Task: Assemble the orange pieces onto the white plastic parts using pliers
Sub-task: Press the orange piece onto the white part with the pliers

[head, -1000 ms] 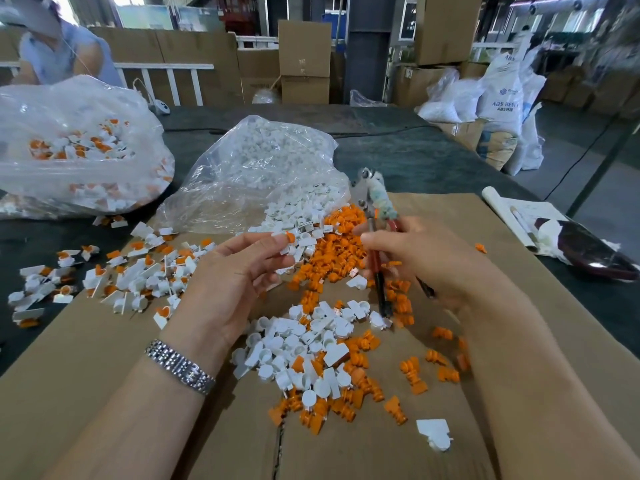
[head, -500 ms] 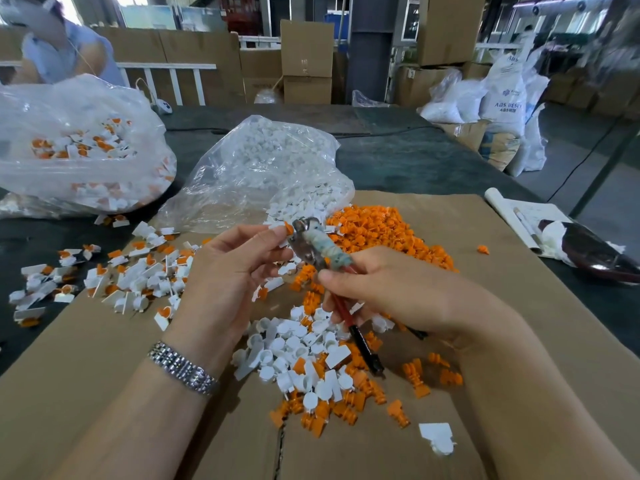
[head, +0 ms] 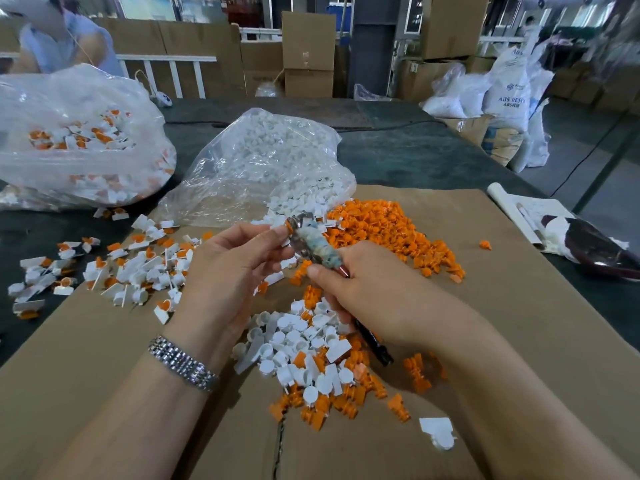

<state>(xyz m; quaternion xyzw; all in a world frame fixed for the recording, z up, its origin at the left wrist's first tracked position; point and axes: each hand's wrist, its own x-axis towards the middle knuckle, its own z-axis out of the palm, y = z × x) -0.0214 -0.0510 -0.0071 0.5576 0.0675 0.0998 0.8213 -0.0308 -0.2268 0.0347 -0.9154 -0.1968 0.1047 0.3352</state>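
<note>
Cardboard sheeting covers the near part of a dark worktable, flanked at far left by a clear bag of finished orange-and-white parts and at centre by a clear bag of white plastic parts. A heap of orange pieces lies just right of that bag; a mixed pile of white and orange parts sits near, between the wrists, with assembled parts scattered left. The right hand, fingers curled round the handles, has brought the pliers up and leftward since a second ago, when they pointed away over the orange heap. The left hand, a metal watchband at its wrist, pinches a small orange-and-white part at the plier tips, much as before. Whether the tips grip it is unclear.
</note>
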